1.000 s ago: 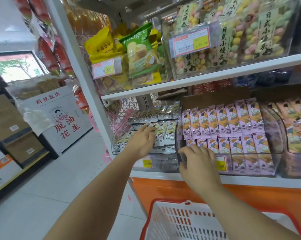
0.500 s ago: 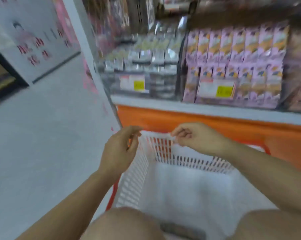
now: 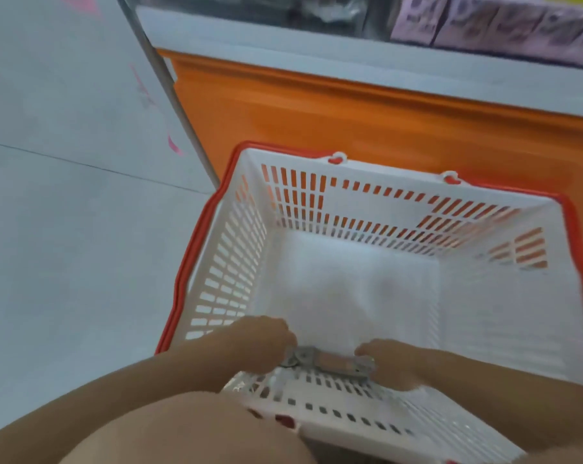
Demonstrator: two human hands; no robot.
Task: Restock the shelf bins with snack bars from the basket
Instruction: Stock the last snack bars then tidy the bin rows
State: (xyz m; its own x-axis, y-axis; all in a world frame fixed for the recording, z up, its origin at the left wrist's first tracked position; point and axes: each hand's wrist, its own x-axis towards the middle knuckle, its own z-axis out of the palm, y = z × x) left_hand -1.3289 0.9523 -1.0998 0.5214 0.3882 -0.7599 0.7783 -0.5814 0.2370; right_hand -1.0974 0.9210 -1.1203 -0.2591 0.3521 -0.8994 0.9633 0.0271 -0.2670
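Reaching into white basket [image 3: 357,182], left hand [image 3: 260,343], right hand [image 3: 390,363], both apparently pinching one blurred snack bar [image 3: 330,361]

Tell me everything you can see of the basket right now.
The basket is white slotted plastic with an orange-red rim and handles folded down along its edges. It sits upright on the pale floor, close against the shelf unit's orange base. Its bottom looks nearly bare; a few wrapped snack bars lie by the near wall, where the left hand and right hand reach them.
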